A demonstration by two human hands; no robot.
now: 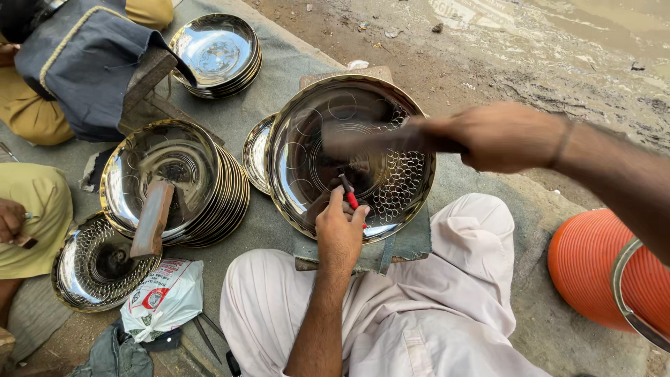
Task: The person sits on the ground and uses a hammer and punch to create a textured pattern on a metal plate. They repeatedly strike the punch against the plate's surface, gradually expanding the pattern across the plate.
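Left hand [340, 234]: fingers closed together around a small punch tool with a red grip [348, 193], held upright-tilted, its dark tip set on the inner face of the large steel plate [300, 174]. The heel of the hand lies at the plate's near rim.

Right hand [499, 136]: fist clamped on the handle of a hammer [370, 139], which is blurred and is seen across the plate above the punch; whether it touches the punch cannot be told.

Large steel plate: round, shiny, gold-edged, placed at scene centre between the knees, on a folded grey cloth [405, 241]. Stamped ring marks are seen over its right half and scribed circles on its left. A second plate [255, 150] is tucked just under its left edge.

Left of centre: a stack of like plates [223, 192], with a rusty metal block [152, 216] laid on the top one. Far left: another stack [216, 52]. Near left: one stamped plate [77, 269], beside a plastic bag [164, 297].

Another person's hand [10, 220] is seen at the left edge, well apart.

Right edge: an orange ribbed container [593, 269]. Bare ground [544, 49] is found on the far right; the mat [279, 66] on the left is crowded, with only narrow gaps between stacks.
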